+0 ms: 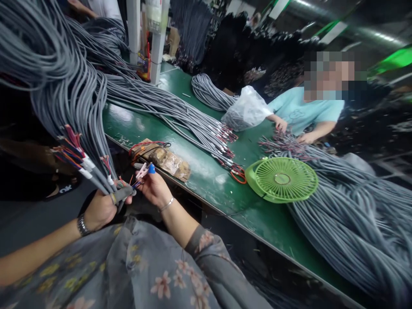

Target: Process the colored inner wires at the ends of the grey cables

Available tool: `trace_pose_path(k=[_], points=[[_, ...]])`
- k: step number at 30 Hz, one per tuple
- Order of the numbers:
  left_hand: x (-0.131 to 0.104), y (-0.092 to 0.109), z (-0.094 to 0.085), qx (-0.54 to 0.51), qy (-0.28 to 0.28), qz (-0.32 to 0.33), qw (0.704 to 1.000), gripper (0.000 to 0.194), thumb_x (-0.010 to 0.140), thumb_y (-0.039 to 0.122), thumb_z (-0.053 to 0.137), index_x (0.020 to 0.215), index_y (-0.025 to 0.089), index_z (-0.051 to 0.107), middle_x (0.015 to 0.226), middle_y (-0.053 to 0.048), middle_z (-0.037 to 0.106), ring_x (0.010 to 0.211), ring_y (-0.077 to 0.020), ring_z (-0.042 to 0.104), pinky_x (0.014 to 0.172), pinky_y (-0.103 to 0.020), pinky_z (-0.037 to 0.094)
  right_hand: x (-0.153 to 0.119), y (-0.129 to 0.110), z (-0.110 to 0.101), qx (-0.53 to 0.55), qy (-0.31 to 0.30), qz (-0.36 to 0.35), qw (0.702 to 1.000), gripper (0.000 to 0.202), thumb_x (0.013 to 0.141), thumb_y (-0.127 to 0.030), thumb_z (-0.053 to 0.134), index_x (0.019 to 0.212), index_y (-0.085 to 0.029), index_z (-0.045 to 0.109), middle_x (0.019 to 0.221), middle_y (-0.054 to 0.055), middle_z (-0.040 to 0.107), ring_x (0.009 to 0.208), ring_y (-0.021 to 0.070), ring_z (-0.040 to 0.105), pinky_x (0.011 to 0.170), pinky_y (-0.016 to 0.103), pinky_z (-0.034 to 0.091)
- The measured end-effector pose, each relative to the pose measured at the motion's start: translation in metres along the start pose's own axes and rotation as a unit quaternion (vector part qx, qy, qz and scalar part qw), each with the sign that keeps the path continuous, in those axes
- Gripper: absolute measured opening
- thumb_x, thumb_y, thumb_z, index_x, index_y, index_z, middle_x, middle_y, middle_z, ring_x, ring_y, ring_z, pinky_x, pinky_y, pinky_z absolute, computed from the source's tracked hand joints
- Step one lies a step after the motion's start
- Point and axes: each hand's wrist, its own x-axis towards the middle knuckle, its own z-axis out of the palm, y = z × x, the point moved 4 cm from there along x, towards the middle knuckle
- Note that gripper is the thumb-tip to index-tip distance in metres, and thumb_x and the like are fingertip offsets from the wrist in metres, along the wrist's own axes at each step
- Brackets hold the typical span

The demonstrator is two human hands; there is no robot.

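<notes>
My left hand [102, 209] is closed around several grey cables [102, 182] near their ends. White sleeves and bare red, blue and orange wires [73, 141] fan out above the fist. A grey wrap covers one of its fingers. My right hand [156, 186] is just beside it, thumb and fingers pinched on a small pale pink clip-like piece [142, 171], whose exact kind I cannot make out. A blue cover [151, 168] sits on the thumb tip. Thin blue and orange wires [137, 183] show between the two hands.
On the green table [212, 189] lie a long bundle of grey cables [167, 109], a taped cardboard piece [172, 161] and a green fan [281, 179]. A co-worker [299, 107] handles wire ends across the table, near a plastic bag [246, 109]. More cables [350, 223] cover the right end.
</notes>
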Motion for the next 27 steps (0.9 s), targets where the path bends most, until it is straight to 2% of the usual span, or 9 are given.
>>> trace_pose_path(k=[5, 13, 21, 24, 27], points=[[0.0035, -0.0002, -0.0006, 0.022, 0.0, 0.013, 1.0, 0.035, 0.053, 0.039, 0.103, 0.055, 0.025, 0.072, 0.055, 0.0, 0.071, 0.051, -0.0155, 0.06, 0.055, -0.029, 0.052, 0.0031, 0.0022, 0.0015, 0.045, 0.027, -0.008, 0.999, 0.037, 0.096, -0.052, 0.093, 0.087, -0.021, 0.075, 0.081, 0.001, 0.072, 0.074, 0.0167, 0.063, 0.071, 0.028, 0.057], [0.0056, -0.0032, -0.0024, 0.024, 0.016, 0.008, 1.0, 0.028, 0.054, 0.036, 0.099, 0.061, 0.024, 0.075, 0.056, 0.0, 0.071, 0.053, -0.0157, 0.063, 0.056, -0.029, 0.053, -0.0002, -0.0024, 0.0044, 0.034, 0.042, -0.026, 0.998, 0.041, 0.091, -0.055, 0.097, 0.084, -0.023, 0.073, 0.077, -0.001, 0.072, 0.069, 0.0148, 0.061, 0.065, 0.024, 0.056], [0.0047, 0.0, 0.0019, 0.035, 0.031, -0.004, 0.999, 0.023, 0.051, 0.032, 0.096, 0.059, 0.025, 0.075, 0.053, 0.0, 0.072, 0.052, -0.0157, 0.064, 0.056, -0.029, 0.053, 0.0008, -0.0009, 0.0077, 0.017, 0.037, -0.039, 0.998, 0.045, 0.095, -0.064, 0.091, 0.088, -0.022, 0.076, 0.076, -0.001, 0.068, 0.071, 0.0153, 0.061, 0.066, 0.025, 0.055], [0.0039, 0.0005, 0.0023, 0.034, 0.03, -0.002, 0.999, 0.023, 0.051, 0.033, 0.096, 0.058, 0.024, 0.076, 0.052, 0.0, 0.071, 0.051, -0.0149, 0.063, 0.056, -0.027, 0.053, 0.0011, 0.0005, 0.0052, 0.012, 0.03, -0.015, 0.999, 0.05, 0.1, -0.071, 0.082, 0.092, -0.021, 0.077, 0.078, 0.001, 0.069, 0.073, 0.017, 0.062, 0.068, 0.027, 0.057], [0.0024, -0.0029, -0.0012, 0.027, 0.026, -0.005, 0.999, 0.025, 0.051, 0.035, 0.098, 0.058, 0.024, 0.076, 0.053, 0.0, 0.071, 0.051, -0.0149, 0.063, 0.057, -0.028, 0.053, -0.0045, 0.0036, -0.0018, -0.016, -0.004, 0.024, 1.0, 0.057, 0.101, -0.077, 0.075, 0.091, -0.021, 0.076, 0.084, 0.004, 0.073, 0.074, 0.0174, 0.063, 0.067, 0.027, 0.057]])
